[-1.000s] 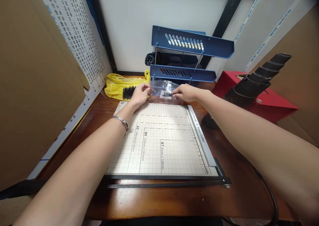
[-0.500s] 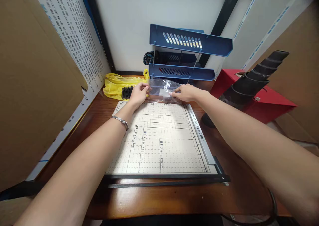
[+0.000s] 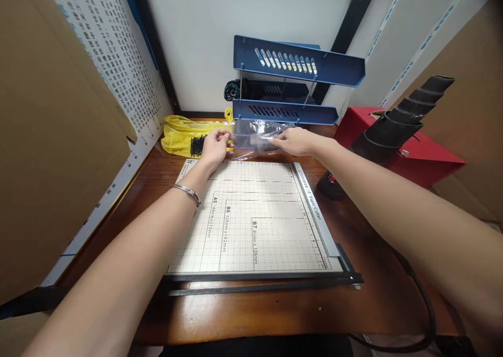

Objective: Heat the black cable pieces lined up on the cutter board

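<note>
A clear plastic bag [image 3: 244, 134] stretches between my hands, just beyond the far edge of the paper cutter [image 3: 251, 215]. With closed fingers, my left hand [image 3: 217, 147] pinches the bag's left side. My right hand [image 3: 296, 140] grips its right part, where a small whitish patch [image 3: 257, 141] shows through the plastic. Left of my left hand lies a bundle of thin black pieces [image 3: 197, 145] on a yellow plastic bag [image 3: 176, 134]. The fingertips of both hands are partly hidden behind the knuckles and plastic.
A blue two-tier tray rack [image 3: 298, 61] stands behind the bag. To the right are a red box [image 3: 432, 152] and a dark stepped tube [image 3: 393, 131] leaning upward. Cardboard [image 3: 51, 137] walls the left side. A black cable [image 3: 428, 304] hangs at the lower right.
The clear bag has shifted slightly up and back and its right part has bunched. My right hand has moved a little, and my left hand slightly left. Both still hold the plastic.
</note>
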The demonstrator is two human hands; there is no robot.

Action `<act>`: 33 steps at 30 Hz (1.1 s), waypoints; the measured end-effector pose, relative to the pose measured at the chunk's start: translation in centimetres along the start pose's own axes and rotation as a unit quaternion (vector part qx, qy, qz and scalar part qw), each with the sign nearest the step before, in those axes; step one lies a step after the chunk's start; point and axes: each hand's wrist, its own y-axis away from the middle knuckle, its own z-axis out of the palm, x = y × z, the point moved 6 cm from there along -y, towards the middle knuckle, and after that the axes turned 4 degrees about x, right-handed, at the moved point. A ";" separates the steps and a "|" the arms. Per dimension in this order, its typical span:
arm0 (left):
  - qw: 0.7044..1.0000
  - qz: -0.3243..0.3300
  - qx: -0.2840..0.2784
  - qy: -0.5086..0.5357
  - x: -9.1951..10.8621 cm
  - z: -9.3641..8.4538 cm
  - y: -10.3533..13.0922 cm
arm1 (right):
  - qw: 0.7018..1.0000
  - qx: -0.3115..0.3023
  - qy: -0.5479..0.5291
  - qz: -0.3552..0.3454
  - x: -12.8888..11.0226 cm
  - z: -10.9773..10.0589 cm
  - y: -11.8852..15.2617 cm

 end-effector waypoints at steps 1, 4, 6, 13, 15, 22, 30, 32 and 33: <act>1.000 0.001 -0.002 -0.001 0.1 0.0 0.0 | 1.000 0.001 -0.023 -0.010 0.0 0.0 0.1; 1.000 0.002 -0.013 -0.007 0.1 0.1 0.1 | 0.995 -0.009 -0.091 -0.036 -0.1 0.2 0.2; 1.000 0.004 -0.016 -0.014 0.1 0.2 0.2 | 0.991 -0.013 -0.127 -0.040 -0.1 0.3 0.3; 0.998 0.044 -0.010 -0.045 1.4 0.2 0.6 | 0.990 0.049 -0.132 0.000 1.0 0.5 0.6; 0.996 0.074 -0.008 -0.055 3.1 0.3 0.8 | 0.988 0.087 -0.131 0.009 1.4 0.6 0.7; 0.950 0.275 -0.018 -0.146 10.0 2.1 1.3 | 0.966 0.201 -0.150 0.055 2.0 0.7 1.5; 0.963 0.201 -0.024 -0.181 7.9 2.7 0.5 | 0.965 0.145 -0.210 0.050 2.5 2.7 0.6; 0.963 0.178 -0.028 -0.199 7.2 2.2 0.1 | 0.964 0.141 -0.216 0.061 2.7 2.9 0.2; 0.962 0.169 -0.025 -0.211 6.8 1.6 -0.1 | 0.964 0.145 -0.213 0.068 2.7 2.9 0.0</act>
